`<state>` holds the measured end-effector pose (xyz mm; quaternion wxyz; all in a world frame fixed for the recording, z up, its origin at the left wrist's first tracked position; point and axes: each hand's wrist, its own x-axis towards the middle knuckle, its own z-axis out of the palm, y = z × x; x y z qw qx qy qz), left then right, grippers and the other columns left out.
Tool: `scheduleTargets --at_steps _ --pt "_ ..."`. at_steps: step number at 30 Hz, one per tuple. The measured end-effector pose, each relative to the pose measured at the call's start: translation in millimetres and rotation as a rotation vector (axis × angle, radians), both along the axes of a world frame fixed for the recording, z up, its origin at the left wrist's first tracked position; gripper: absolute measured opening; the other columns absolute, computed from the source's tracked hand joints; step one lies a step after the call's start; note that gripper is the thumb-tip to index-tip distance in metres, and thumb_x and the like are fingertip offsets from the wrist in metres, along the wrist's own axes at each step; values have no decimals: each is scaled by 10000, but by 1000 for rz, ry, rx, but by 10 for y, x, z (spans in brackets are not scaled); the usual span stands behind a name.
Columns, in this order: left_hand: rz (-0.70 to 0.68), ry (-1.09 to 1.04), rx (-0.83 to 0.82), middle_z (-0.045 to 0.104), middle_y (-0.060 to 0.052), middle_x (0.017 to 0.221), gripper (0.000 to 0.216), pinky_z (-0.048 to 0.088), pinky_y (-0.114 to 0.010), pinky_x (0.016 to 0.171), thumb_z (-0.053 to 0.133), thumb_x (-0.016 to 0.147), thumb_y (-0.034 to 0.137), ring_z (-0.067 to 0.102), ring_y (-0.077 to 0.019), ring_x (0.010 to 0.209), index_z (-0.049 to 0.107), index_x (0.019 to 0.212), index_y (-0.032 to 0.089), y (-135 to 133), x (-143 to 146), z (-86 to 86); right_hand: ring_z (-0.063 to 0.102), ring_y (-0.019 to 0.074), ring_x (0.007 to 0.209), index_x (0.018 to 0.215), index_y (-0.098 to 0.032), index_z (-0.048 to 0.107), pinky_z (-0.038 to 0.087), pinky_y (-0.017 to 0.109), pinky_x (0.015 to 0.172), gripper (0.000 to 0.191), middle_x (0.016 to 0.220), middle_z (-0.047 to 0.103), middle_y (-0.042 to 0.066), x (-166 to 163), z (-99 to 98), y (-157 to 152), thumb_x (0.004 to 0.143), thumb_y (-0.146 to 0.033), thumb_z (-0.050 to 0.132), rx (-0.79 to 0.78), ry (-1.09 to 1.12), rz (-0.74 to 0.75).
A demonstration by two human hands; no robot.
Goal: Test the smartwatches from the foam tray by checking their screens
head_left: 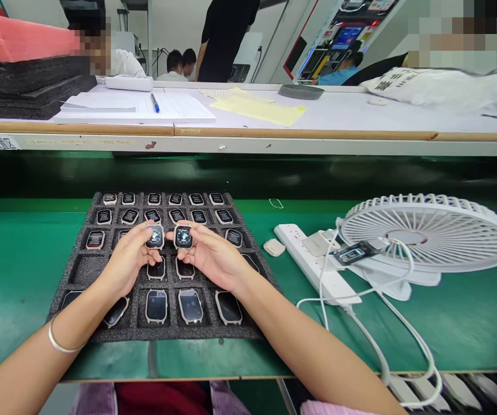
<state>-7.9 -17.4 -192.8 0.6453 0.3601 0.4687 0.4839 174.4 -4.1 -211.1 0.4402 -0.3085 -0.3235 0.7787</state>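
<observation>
A black foam tray (79,268) lies on the green belt and holds several smartwatch bodies in its pockets. My left hand (127,259) is closed on one watch body (155,236) with a lit screen, held just above the tray's middle. My right hand (213,253) is closed on a second lit watch body (183,237), right beside the first. Both watches face up towards me. A silver bangle (60,344) circles my left wrist. The watches in the near row (190,305) have dark screens.
A white fan (425,230) lies at the right, with a white power strip (313,259) and cables (378,346) beside it. A small white piece (274,247) lies near the tray. Papers with a pen (155,102) cover the raised shelf behind. Other people sit and stand beyond it.
</observation>
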Motion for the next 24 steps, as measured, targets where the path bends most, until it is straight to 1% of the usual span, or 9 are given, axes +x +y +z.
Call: scheduleTargets --at_steps 2,4,8,10,14,19,24 --pt "7 -14 1 641 -20 789 538 414 -226 485 655 808 396 582 -99 520 540 1277 158 -5 -7 5 637 131 628 1089 -215 584 458 266 580 338 992 724 56 5 1 1 803 -318 731 -5 -14 -7" --pt "-12 -9 25 654 -19 784 540 448 -229 498 647 821 405 612 -111 526 535 1295 173 -13 -13 -2 639 125 628 1083 -216 591 459 263 587 346 983 718 44 4 6 -11 786 -309 743 9 -23 -18" --pt "-42 7 59 691 -42 875 489 546 -279 605 655 816 413 685 -145 605 575 1238 179 -28 -21 -23 658 133 653 1097 -213 602 473 273 621 377 983 721 44 0 3 -35 757 -275 754 58 -54 -31" --pt "-39 21 64 700 -44 913 479 566 -290 645 663 808 402 701 -148 629 581 1227 185 -30 -20 -30 664 134 657 1105 -214 607 477 274 628 392 990 723 44 -1 -4 -41 744 -247 757 95 -85 -41" --pt "-32 37 59 711 -40 917 452 586 -306 688 651 791 339 713 -151 643 580 1208 180 -30 -15 -32 662 124 642 1112 -211 604 470 267 619 402 992 722 40 -9 -11 -55 736 -205 744 154 -121 -48" --pt "-64 40 59 709 -35 948 397 597 -311 683 646 764 301 717 -148 630 578 1136 179 -42 -13 -27 645 114 627 1114 -209 597 456 263 610 397 955 702 23 -19 -12 -71 737 -170 716 178 -136 -41" --pt "-76 26 72 680 11 868 352 603 -301 662 644 752 270 724 -156 626 574 1088 192 -40 -15 -47 647 112 622 1120 -204 592 448 259 621 398 904 682 12 -15 -13 -70 740 -169 705 176 -142 -32"
